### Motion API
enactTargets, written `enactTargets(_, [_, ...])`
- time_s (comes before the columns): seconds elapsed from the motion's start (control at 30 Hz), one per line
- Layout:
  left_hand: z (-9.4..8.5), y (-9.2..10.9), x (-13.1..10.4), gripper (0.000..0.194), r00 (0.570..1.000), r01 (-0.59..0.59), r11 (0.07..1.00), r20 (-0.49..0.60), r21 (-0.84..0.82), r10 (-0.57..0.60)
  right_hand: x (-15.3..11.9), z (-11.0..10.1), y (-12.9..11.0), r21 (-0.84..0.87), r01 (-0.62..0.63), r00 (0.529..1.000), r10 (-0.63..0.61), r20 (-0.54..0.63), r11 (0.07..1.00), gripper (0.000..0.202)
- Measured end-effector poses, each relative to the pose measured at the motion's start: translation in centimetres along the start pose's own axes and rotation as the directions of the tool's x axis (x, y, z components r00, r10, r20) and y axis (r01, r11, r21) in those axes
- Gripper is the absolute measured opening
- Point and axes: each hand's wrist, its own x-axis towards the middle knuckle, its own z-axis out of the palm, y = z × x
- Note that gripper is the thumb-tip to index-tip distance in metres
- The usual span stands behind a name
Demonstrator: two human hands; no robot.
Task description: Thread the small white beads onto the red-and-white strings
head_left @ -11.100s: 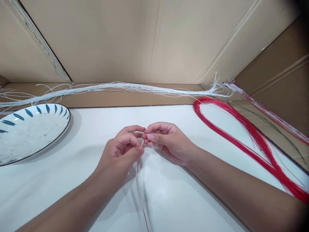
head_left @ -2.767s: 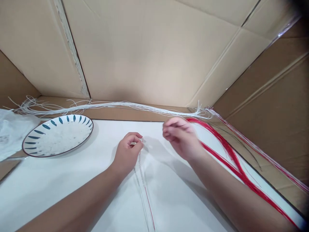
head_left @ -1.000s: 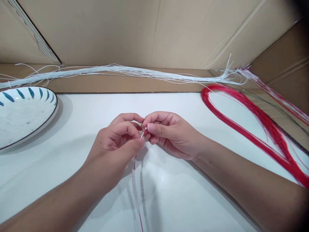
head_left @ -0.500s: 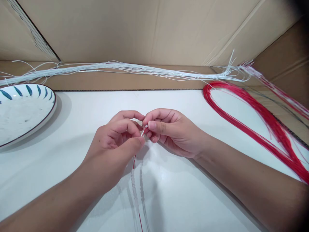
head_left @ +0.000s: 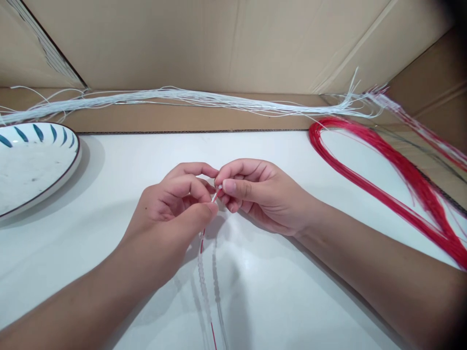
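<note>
A thin red cord (head_left: 213,336) hangs from my fingers, with a row of small clear beads (head_left: 203,282) threaded along it. My left hand (head_left: 164,214) pinches the cord near its upper end between thumb and index finger. A short piece beside the cord there looks white. Close against it, my right hand (head_left: 259,194) pinches a tiny pale bead (head_left: 220,187) at the cord's tip between thumb and index finger. Whether the tip passes through this bead is too small to tell. The fingertips of both hands nearly touch, above the white table (head_left: 284,287).
At the left sits a white plate (head_left: 32,167) with blue leaf marks, several tiny beads seemingly on it. A coil of red cord (head_left: 350,182) lies at the right. Along the cardboard wall (head_left: 182,43) runs a bundle of white cords (head_left: 204,98); red-and-white strands (head_left: 419,121) lie at the far right.
The whole view has shifted slightly, so the table and plate sit a little higher. Both hands keep their pinch, and slightly more red cord shows between them.
</note>
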Motion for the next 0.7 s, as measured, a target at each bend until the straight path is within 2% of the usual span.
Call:
enactTargets(0.37, [0.13,0.09,-0.04,0.015,1.000,-0.005,1.000,-0.016,-0.016,0.005,-0.15,0.06,-0.10,-0.027,0.001,1.000,-0.001,0.004,1.000,0.003])
enactTargets(0.53, [0.16,0.25,-0.05,0.015,0.999,0.028,0.999,-0.029,-0.032,-0.029,-0.16,0.11,-0.19,-0.031,-0.011,1.000,0.011,-0.004,0.999,0.006])
enactTargets(0.7, [0.08,0.29,-0.05,0.015,1.000,0.024,0.999,0.005,-0.035,-0.024,-0.10,0.05,-0.18,-0.008,-0.016,1.000,0.016,0.005,1.000,0.008])
